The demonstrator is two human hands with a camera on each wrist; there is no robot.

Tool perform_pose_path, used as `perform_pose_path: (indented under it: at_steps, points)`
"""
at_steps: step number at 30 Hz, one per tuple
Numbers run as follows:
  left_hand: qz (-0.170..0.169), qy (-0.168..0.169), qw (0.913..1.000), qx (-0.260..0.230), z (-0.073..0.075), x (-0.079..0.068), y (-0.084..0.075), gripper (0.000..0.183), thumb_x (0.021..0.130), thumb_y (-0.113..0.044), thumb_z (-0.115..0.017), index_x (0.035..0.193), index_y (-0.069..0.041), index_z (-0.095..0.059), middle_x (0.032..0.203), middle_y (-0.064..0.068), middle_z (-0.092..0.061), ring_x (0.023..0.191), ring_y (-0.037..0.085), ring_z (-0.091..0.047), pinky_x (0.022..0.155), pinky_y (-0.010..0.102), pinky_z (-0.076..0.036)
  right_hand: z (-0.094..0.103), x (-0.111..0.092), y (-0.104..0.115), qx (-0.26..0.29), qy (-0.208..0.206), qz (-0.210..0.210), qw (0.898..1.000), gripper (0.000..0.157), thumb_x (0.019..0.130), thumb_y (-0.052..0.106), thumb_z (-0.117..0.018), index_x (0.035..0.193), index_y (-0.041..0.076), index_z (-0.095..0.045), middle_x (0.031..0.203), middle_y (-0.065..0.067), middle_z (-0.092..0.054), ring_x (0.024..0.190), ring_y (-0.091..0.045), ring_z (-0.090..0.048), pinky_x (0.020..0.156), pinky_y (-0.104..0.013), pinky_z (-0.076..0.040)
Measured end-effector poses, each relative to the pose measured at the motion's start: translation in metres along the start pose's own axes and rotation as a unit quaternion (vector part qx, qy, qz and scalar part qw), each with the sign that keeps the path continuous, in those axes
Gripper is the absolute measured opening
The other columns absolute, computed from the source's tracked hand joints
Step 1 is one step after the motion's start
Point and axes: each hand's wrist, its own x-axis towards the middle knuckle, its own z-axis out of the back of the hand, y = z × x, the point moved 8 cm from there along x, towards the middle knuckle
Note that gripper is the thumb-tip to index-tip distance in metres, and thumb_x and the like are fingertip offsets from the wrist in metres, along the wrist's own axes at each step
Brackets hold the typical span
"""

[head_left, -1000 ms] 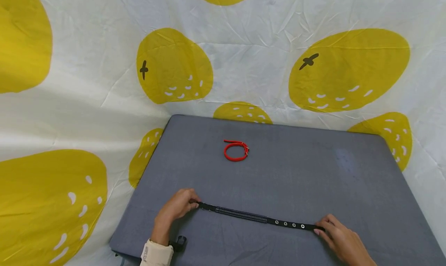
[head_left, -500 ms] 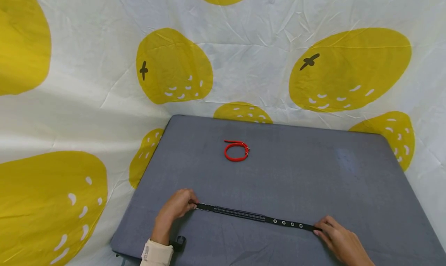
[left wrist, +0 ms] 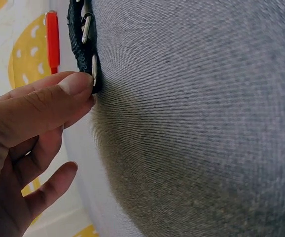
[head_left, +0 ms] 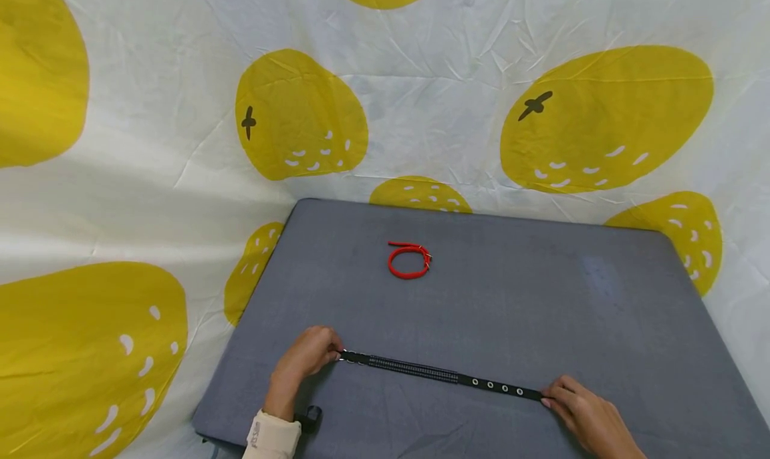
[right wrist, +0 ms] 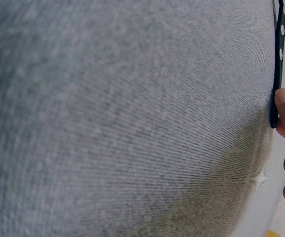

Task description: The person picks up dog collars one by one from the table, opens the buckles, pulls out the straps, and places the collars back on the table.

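Along the near part of the grey surface, we see a long black strap stretched nearly straight between two hands. The left hand pinches its buckle end between thumb and forefinger, closed tight at the tips, with the other fingers loosely bent and clear of it. The right hand pinches the opposite end, past a row of eyelets, thumb against finger with no gap we can make out. We cannot quite tell whether the strap's middle rests on the cloth or sits just above it.

From the left wrist we get the metal buckle parts close up, right beside the thumb, where the head view shows only small glints. From the right wrist we find the black tip poking a little beyond the thumb, a detail the head view hides; that hand is partly cut off by the frame.

Farther back, left of the middle, a red collar lies coiled in a ring with one end sticking out. Behind the surface and along its left side we have a white drape printed with big yellow fruit shapes, creased in places.
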Motion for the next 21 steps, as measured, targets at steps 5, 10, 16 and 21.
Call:
perform_pose_path:
  at_steps: [5,10,16,21]
  points:
    - [0.008,0.011,0.9999,0.0,0.0,0.001,-0.002,0.009,0.078,-0.006,-0.083,0.083,-0.012,-0.079,0.084,-0.001,-0.074,0.074,0.012,-0.066,0.069,0.031,-0.055,0.001,0.0,0.0,0.001,0.005,-0.011,1.0,0.033,0.069,0.007,-0.088,0.078,0.031,-0.068,0.08,0.024,-0.05,0.065,0.014,-0.038,0.053,-0.02,-0.042]
    - [0.006,0.003,1.0,0.0,0.005,0.0,-0.005,0.009,0.078,-0.005,-0.082,0.084,-0.01,-0.078,0.082,0.0,-0.073,0.071,0.011,-0.064,0.066,0.031,-0.054,0.006,0.001,0.0,-0.006,0.0,-0.011,1.0,0.028,0.069,0.011,-0.089,0.079,0.03,-0.07,0.081,0.023,-0.052,0.066,0.014,-0.04,0.054,-0.019,-0.043]
    - [0.027,0.012,0.9994,-0.021,0.014,0.0,-0.008,0.008,0.08,-0.008,-0.082,0.086,-0.009,-0.077,0.084,0.0,-0.072,0.074,0.013,-0.064,0.069,0.034,-0.053,0.017,0.004,0.0,-0.007,-0.036,0.001,0.999,0.03,0.067,0.01,-0.089,0.083,0.029,-0.071,0.083,0.021,-0.057,0.067,0.011,-0.047,0.054,-0.019,-0.043]
    - [0.07,0.028,0.9957,-0.053,0.021,0.004,-0.004,0.015,0.084,-0.019,-0.081,0.094,-0.009,-0.075,0.088,-0.002,-0.071,0.079,0.013,-0.063,0.072,0.035,-0.054,0.033,0.012,0.001,0.001,-0.076,0.016,0.997,0.029,0.068,0.007,-0.087,0.087,0.025,-0.073,0.083,0.019,-0.061,0.068,0.008,-0.054,0.057,-0.016,-0.042]
